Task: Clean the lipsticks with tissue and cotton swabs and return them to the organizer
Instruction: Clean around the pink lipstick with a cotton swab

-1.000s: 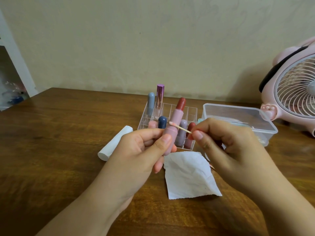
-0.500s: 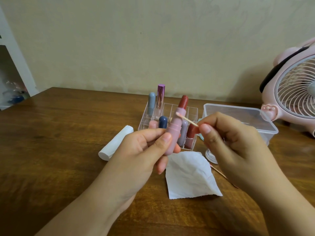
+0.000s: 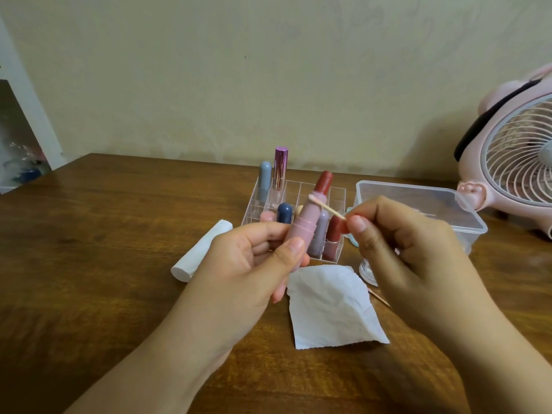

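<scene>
My left hand (image 3: 257, 264) grips an open pink lipstick (image 3: 304, 222), tilted up to the right, its red bullet exposed at the top. A cotton swab (image 3: 327, 208) is pinched in my right hand (image 3: 400, 243); its tip touches the rim of the tube just below the bullet. Behind stands the clear organizer (image 3: 337, 198) with several lipsticks in it. A square of tissue (image 3: 331, 309) lies flat on the table below my hands.
A white rolled tissue (image 3: 200, 255) lies at the left of the organizer. A clear plastic box (image 3: 418, 204) sits at the right, and a pink fan (image 3: 513, 156) behind it. Another swab stick (image 3: 379, 297) lies beside the tissue. The table is brown wood.
The swab tip has climbed from the middle of the tube up to the rim under the bullet. My right hand rose slightly with it.
</scene>
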